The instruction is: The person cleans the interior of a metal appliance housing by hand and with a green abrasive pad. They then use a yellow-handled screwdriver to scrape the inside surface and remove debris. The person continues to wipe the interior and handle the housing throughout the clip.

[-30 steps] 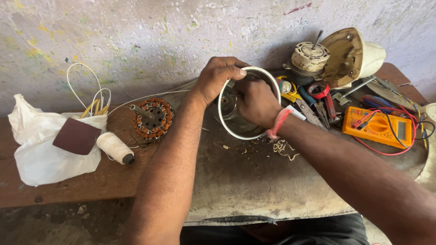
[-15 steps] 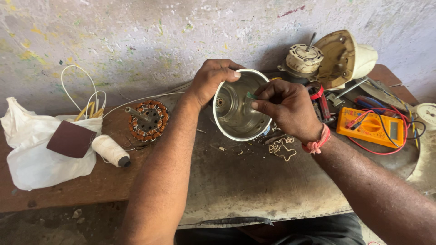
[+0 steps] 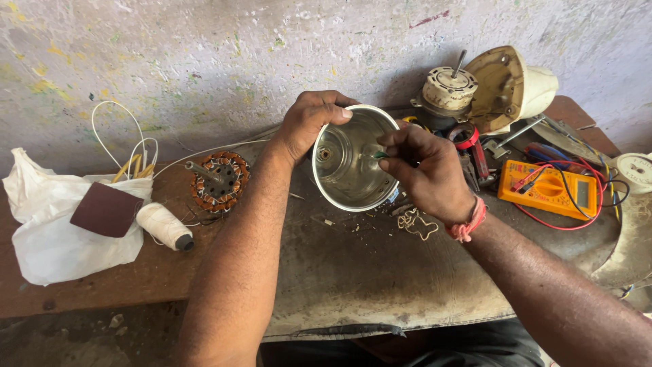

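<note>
My left hand [image 3: 305, 122] grips the far rim of a shiny round metal housing [image 3: 346, 173], tilted so its open side faces me. My right hand [image 3: 424, 170] reaches over the near right rim, its fingertips pinching a small green-tipped part [image 3: 380, 155] inside the housing. A small hub shows at the bottom of the housing's inside. Both forearms stretch over a worn metal sheet [image 3: 380, 272] on a wooden bench.
A copper-wound stator [image 3: 219, 180] lies left of the housing. Further left are a thread spool [image 3: 163, 226], a white bag [image 3: 54, 238] with a dark red pad, and white wire loops. Right: a fan motor [image 3: 447, 92], cream cover [image 3: 509, 85], orange multimeter [image 3: 547, 191], hand tools.
The housing has turned from edge-on to open side facing me. My right hand moved from its left side over to the right rim and now reaches inside.
</note>
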